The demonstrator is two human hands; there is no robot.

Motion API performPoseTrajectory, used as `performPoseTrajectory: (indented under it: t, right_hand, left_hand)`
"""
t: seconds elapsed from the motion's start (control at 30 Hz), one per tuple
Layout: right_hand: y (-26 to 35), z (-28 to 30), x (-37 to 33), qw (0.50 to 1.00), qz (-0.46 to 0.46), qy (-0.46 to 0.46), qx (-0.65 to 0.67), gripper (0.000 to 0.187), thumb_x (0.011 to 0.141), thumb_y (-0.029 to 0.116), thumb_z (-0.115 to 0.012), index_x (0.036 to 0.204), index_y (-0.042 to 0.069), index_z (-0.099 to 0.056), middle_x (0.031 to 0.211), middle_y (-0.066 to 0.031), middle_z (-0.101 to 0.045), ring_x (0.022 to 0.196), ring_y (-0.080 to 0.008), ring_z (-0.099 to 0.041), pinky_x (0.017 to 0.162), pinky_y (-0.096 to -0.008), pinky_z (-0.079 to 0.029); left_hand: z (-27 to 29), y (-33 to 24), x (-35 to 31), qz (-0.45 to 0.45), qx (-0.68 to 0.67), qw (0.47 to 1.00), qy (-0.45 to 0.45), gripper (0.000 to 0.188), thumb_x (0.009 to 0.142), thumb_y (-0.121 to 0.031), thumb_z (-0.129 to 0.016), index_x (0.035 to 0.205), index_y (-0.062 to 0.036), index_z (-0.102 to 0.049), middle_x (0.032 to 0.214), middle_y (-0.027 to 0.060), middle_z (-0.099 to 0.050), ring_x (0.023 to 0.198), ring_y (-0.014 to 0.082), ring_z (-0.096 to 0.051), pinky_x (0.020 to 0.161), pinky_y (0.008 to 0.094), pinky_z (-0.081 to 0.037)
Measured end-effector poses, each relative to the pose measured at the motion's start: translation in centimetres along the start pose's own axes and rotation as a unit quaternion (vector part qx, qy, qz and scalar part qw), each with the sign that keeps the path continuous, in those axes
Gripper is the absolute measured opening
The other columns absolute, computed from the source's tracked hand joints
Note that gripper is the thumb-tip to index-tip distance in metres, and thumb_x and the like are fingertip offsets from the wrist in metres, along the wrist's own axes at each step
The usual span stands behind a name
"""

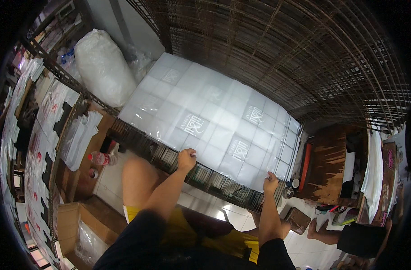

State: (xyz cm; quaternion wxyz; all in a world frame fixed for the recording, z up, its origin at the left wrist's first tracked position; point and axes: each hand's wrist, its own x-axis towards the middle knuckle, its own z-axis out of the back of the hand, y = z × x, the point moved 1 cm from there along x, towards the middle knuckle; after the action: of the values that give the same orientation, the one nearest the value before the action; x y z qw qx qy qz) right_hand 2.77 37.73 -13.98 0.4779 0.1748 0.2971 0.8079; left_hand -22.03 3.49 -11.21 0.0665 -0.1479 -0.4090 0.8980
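Observation:
A translucent plastic sheet (205, 96) with white printed marks lies spread over a wire drying rack (293, 139), whose grid shows through it. My left hand (186, 159) is closed at the sheet's near edge, left of its middle, fingers curled and pinching it. Farther right, my right hand (270, 183) pinches the near right corner between thumb and fingers. More wire racks (214, 183) are stacked below the sheet. Raised wire racks (277, 49) stand tilted up behind it.
At the back left sits a bulging white plastic sack (104, 67). Stacked white cut sheets (81, 139) and a bottle (102, 158) are on the left. An open cardboard box (77, 220) is at lower left. A tape roll (288, 192) lies by the right corner; another person's leg (325, 233) shows beyond.

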Motion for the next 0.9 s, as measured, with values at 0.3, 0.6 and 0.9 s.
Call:
performPoseTrajectory:
  t: [0.3, 0.6, 0.9]
  right_hand:
    - [1.2, 0.3, 0.0, 0.999, -0.002, 0.020, -0.029, 0.031, 0.070, -0.004, -0.061, 0.099, 0.004, -0.064, 0.086, -0.0128, -0.066, 0.079, -0.0230, -0.064, 0.073, -0.0329, -0.050]
    - [0.1, -0.4, 0.4, 1.000, 0.007, -0.002, -0.020, 0.029, 0.070, -0.001, -0.060, 0.098, 0.005, -0.066, 0.083, -0.0163, -0.066, 0.076, -0.0273, -0.064, 0.072, -0.0341, -0.050]
    - [-0.6, -0.8, 0.4, 0.999, -0.015, -0.014, -0.033, 0.024, 0.072, 0.002, -0.062, 0.095, 0.008, -0.066, 0.080, -0.0134, -0.065, 0.073, -0.0262, -0.064, 0.069, -0.0353, -0.050]
  left_hand:
    - [-0.8, 1.8, 0.2, -0.012, 0.019, 1.000, -0.016, 0.019, 0.069, -0.007, -0.066, 0.088, -0.0027, -0.068, 0.081, 0.0156, -0.067, 0.075, 0.0268, -0.065, 0.070, 0.0346, -0.052]
    - [-1.3, 2.3, 0.4, -0.010, 0.021, 1.000, -0.013, 0.016, 0.070, -0.004, -0.065, 0.085, -0.0032, -0.068, 0.084, 0.0148, -0.066, 0.079, 0.0282, -0.064, 0.073, 0.0370, -0.051]
    - [-1.2, 2.6, 0.4, -0.045, 0.009, 0.999, -0.023, 0.016, 0.068, -0.003, -0.065, 0.084, -0.0005, -0.067, 0.079, 0.0159, -0.066, 0.074, 0.0293, -0.064, 0.070, 0.0370, -0.051]
